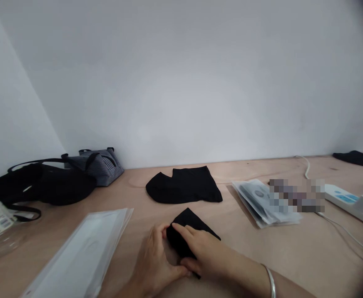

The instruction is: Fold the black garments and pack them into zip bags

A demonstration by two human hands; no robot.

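1. Blk folded cloth (181, 234) is held near front edge of plywood bench (293, 256), abt centre.
2. L hand (153, 260) is at cloth's left side, fingertips touching it.
3. R hand (203, 252) is laid over cloth's top; silver bangle (272, 281) is worn on wrist.
4. Hands are close together on cloth; clamped or not can't be told.
5. Flat blk garment (184, 186) is laid just behind, mid-bench.
6. Clear plastic pack w/ white insert (79, 256) is lying left of hands.
7. Blk bag (41, 184) & striped tote (102, 165) are placed at back-left corner.
8. Stack of plastic sleeves (257, 203) & white power strip (352, 205) are seen at right; part of stack is pixelated.
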